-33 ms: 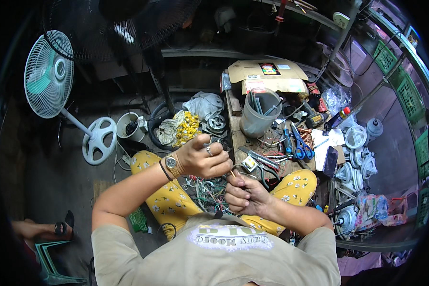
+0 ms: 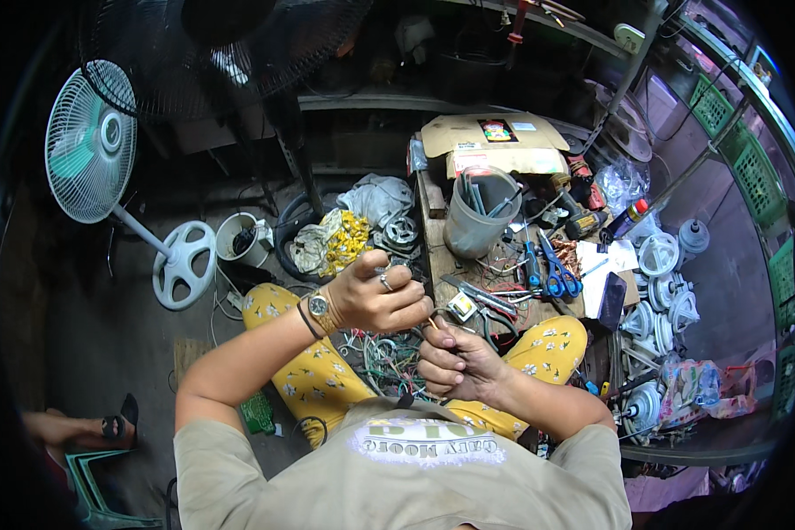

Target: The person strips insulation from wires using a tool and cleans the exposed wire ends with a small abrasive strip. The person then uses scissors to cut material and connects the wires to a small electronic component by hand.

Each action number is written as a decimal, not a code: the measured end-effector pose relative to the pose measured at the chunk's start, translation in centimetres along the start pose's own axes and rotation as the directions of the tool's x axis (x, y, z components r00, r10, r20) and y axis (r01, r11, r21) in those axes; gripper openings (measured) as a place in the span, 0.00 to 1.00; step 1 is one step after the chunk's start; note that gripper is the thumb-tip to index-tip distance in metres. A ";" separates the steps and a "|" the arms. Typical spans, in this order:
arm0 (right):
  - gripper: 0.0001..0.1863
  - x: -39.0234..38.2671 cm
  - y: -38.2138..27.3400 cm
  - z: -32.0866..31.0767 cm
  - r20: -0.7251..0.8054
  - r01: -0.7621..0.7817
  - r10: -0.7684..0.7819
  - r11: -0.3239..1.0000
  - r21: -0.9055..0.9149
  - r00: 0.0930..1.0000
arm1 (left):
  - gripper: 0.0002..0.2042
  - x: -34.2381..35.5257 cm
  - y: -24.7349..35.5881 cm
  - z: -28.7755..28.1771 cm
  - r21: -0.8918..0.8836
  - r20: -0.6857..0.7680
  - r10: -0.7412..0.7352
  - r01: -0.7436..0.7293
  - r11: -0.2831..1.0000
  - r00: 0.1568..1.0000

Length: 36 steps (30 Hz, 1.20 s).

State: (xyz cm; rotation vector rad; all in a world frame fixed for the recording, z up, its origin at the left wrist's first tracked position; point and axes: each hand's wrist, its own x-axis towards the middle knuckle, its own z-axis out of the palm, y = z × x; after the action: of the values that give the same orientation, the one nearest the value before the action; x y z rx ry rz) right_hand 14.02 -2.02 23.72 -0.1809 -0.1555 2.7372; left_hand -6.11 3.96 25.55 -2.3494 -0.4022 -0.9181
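Observation:
My left hand, with a watch at the wrist and a ring, is curled closed over my lap; what its fingers hold is hidden. Just below and to its right, my right hand pinches a thin copper-coloured wire between thumb and forefinger. The wire's tip points up toward the left hand's knuckles. Under both hands lies a tangle of coloured wires. Beside the right hand, on the low wooden table, are pliers, a small white-and-yellow boxy part and blue-handled scissors.
A translucent bucket of strips stands on the table before an open cardboard box. Fan motors with pale housings crowd the right. At left are a white standing fan and a small pail. Another person's foot shows lower left.

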 end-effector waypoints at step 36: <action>0.17 -3.1 -4.2 -0.1 -0.100 0.067 -0.373 0.410 -0.910 0.923 | 0.04 2.1 0.6 -0.3 -0.225 0.381 -0.222 0.323 0.919 0.897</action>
State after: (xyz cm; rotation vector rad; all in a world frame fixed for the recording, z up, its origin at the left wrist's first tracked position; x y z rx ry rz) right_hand 18.46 0.66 24.48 -0.7861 -1.4604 2.0072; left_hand -4.45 3.46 26.93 -2.7827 -0.8136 -0.7128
